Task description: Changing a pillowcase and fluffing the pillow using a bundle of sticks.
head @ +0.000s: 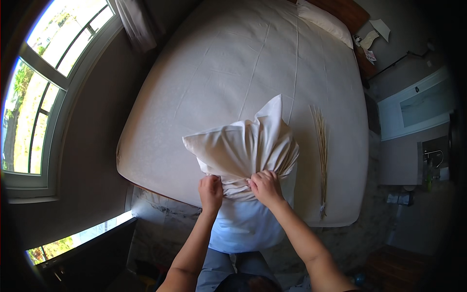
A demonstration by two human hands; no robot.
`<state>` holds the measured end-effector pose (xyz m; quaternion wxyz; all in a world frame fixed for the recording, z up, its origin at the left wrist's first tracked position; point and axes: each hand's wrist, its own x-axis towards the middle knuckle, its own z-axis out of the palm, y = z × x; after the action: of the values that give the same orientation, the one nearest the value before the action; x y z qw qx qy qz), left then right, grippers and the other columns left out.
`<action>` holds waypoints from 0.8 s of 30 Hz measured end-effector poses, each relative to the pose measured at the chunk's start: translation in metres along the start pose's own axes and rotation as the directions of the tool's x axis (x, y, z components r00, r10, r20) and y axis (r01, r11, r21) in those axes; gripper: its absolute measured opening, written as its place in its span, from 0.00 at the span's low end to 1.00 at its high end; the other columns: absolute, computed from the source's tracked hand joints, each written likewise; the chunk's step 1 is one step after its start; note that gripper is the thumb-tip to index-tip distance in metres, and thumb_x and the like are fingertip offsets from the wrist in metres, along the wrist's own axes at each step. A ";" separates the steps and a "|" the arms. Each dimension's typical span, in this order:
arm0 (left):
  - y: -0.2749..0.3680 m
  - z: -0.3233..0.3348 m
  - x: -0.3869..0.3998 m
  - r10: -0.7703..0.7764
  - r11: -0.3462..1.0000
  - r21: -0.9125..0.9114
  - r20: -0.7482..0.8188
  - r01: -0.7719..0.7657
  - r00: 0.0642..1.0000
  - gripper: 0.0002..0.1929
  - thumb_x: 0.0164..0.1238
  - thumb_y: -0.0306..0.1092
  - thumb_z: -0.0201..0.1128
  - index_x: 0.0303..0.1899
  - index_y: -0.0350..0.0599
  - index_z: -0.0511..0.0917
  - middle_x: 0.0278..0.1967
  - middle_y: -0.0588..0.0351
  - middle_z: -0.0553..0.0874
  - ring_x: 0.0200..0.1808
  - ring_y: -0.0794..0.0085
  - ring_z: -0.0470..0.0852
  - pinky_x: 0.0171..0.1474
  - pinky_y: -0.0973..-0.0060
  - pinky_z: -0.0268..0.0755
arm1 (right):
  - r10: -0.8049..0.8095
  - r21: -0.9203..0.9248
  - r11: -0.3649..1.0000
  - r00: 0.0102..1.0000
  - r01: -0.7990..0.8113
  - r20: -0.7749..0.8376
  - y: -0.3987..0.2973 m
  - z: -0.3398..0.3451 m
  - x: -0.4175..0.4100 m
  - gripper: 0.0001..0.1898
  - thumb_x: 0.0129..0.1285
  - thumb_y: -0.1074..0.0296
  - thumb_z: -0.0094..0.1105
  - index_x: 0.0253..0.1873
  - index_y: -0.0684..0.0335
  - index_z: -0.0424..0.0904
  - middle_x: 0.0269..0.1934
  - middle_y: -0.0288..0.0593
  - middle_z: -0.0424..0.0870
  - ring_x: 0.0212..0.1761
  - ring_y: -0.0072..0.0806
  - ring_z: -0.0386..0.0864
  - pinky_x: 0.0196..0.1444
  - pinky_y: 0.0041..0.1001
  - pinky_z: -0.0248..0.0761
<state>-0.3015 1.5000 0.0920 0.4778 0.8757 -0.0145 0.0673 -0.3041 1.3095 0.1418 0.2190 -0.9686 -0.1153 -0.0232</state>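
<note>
A white pillow (248, 222) lies at the near edge of the bed, its lower part hanging towards my legs. Over its far part sits a bunched cream pillowcase (233, 146), two corners of which stick out away from me. My left hand (211, 191) grips the gathered cloth at the left side. At the right, my right hand (265, 185) has its fingers closed on the same gathered edge. The pillow's far end is hidden inside the cloth.
The bed with its pale fitted sheet (204, 84) fills the middle. A bundle of thin dry stalks (322, 153) lies on it to the right. Another pillow (324, 22) rests by the wooden headboard (346, 11). A window (43, 95) is at the left, with a curtain (136, 25) beside it.
</note>
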 end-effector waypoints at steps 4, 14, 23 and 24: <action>0.002 0.003 -0.043 -0.004 0.998 0.067 0.192 -0.009 0.981 0.05 0.52 0.27 0.59 0.32 0.43 0.73 0.32 0.52 0.78 0.39 0.57 0.73 0.45 0.64 0.62 | 0.071 0.038 0.997 0.980 -0.065 -0.183 0.011 0.004 0.011 0.05 0.55 0.67 0.53 0.29 0.59 0.70 0.30 0.41 0.76 0.37 0.38 0.73 0.44 0.35 0.63; -0.032 0.014 -0.099 -0.339 0.940 0.001 0.095 0.341 0.936 0.55 0.42 0.51 0.71 0.65 0.32 0.44 0.64 0.35 0.50 0.66 0.48 0.48 0.67 0.61 0.41 | 0.552 0.480 0.813 0.696 -0.329 -0.458 0.064 0.001 -0.048 0.11 0.54 0.72 0.57 0.43 0.64 0.72 0.42 0.47 0.76 0.43 0.39 0.74 0.47 0.32 0.66; -0.048 0.015 -0.060 -0.557 0.430 -0.504 0.505 0.749 0.659 0.41 0.54 0.41 0.66 0.65 0.41 0.49 0.57 0.46 0.67 0.57 0.62 0.68 0.57 0.69 0.61 | 0.555 0.747 0.373 0.777 -0.551 0.297 0.094 0.004 -0.097 0.39 0.58 0.55 0.56 0.67 0.70 0.47 0.65 0.54 0.55 0.68 0.42 0.50 0.68 0.30 0.44; -0.055 0.011 -0.059 -0.515 0.397 -0.557 0.522 0.729 0.680 0.35 0.60 0.36 0.60 0.66 0.43 0.50 0.57 0.47 0.69 0.56 0.63 0.70 0.56 0.70 0.63 | 0.483 0.761 0.450 0.844 -0.467 0.232 0.082 -0.016 -0.092 0.38 0.57 0.60 0.58 0.66 0.70 0.49 0.64 0.53 0.57 0.67 0.40 0.53 0.67 0.31 0.45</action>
<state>-0.3534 1.5186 0.0322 0.7672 0.5463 0.2271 -0.2478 -0.3741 1.2109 0.1126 0.6240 -0.7595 0.1637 0.0837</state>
